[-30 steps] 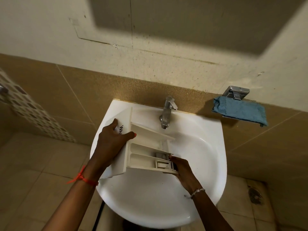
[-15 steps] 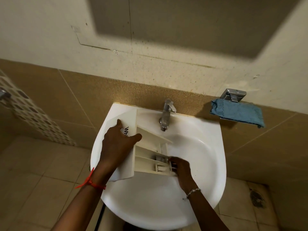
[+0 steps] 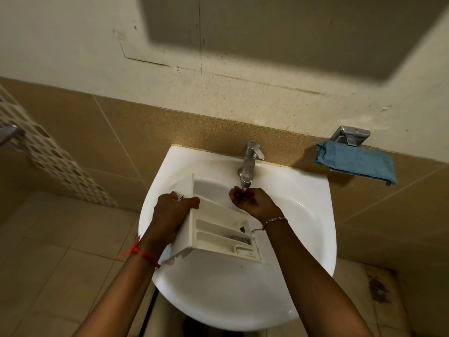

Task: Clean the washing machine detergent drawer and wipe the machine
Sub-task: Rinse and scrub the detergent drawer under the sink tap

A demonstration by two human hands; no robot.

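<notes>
Tan tiled wall (image 3: 73, 132) ahead, and fixed to it the white ceramic basin (image 3: 306, 242), round and glossy. Inside the basin, towards its left side, sits the detergent drawer (image 3: 218, 229): white plastic, boxy, tilted, split into long narrow compartments with a small insert at the near right end. My right forearm crosses over that end. On the wall to the right, a fuzzy blue cloth (image 3: 357, 161) lies folded on a shiny metal holder (image 3: 349, 136). The chrome tap (image 3: 250, 161) stands at the back rim. My left hand (image 3: 170, 215) grips the drawer's front panel, thumb hooked over its top edge. My right hand (image 3: 250, 201) is cupped palm up under the spout, holding nothing.
</notes>
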